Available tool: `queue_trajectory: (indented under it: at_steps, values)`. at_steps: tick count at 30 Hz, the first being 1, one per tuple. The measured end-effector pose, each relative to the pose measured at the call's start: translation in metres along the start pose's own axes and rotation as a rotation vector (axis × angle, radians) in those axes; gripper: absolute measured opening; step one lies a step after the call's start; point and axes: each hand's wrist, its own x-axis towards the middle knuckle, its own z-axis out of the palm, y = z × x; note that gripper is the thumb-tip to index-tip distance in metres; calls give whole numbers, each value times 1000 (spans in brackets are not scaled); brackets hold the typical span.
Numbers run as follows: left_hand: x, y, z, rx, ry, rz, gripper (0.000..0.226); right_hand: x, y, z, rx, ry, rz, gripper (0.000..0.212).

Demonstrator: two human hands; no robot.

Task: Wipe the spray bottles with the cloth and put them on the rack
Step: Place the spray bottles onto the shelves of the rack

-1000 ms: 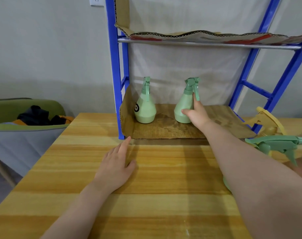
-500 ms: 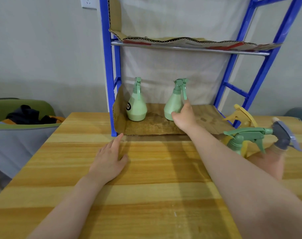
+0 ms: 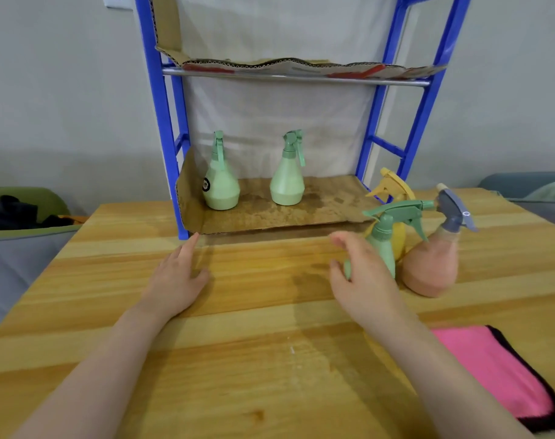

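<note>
since half a second ago the right hand (image 3: pixel 361 274) is no longer touching the second green bottle (image 3: pixel 287 177) on the rack (image 3: pixel 157 99); it is hovering at centre right of the frame, just in front of a third green bottle (image 3: pixel 384 240) standing on the wooden table (image 3: pixel 238 359), fingers spread and loosely curved, gripping nothing. whether its fingertips are touching that bottle i cannot tell.

the left hand (image 3: pixel 176 280) is lying flat on the table at centre left, fingers straight, forefinger pointing at the rack's blue front post, holding nothing.

two green spray bottles are standing upright on the cardboard-lined lower shelf (image 3: pixel 317 210) in the middle of the frame: the first green bottle (image 3: pixel 220 182), with a dark round label, to the left, and the second well apart to its right.

right of the third green bottle, a yellow bottle (image 3: pixel 393 191) is standing behind it and a peach bottle (image 3: pixel 431 264) with a grey-blue trigger is standing beside it.

the pink cloth (image 3: pixel 504 372) with dark edging is lying flat at lower right, partly behind the right forearm.
</note>
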Motion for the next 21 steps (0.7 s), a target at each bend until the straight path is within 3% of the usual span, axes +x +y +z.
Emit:
queue_trajectory:
  at_steps: [4,9,14,21]
  values:
    - [-2,1,0,-17,-13,-3,74,-24,31,-16,63,164,162,25]
    - [-1,-1,1,-29,-16,-15,73,-26,56,-16,112,181,321,45]
    - [-1,-3,1,-40,-29,-30,74,-19,57,-21,216,16,357,79]
    - [-2,0,0,-24,-27,-24,73,-11,60,-17,8,-8,390,97]
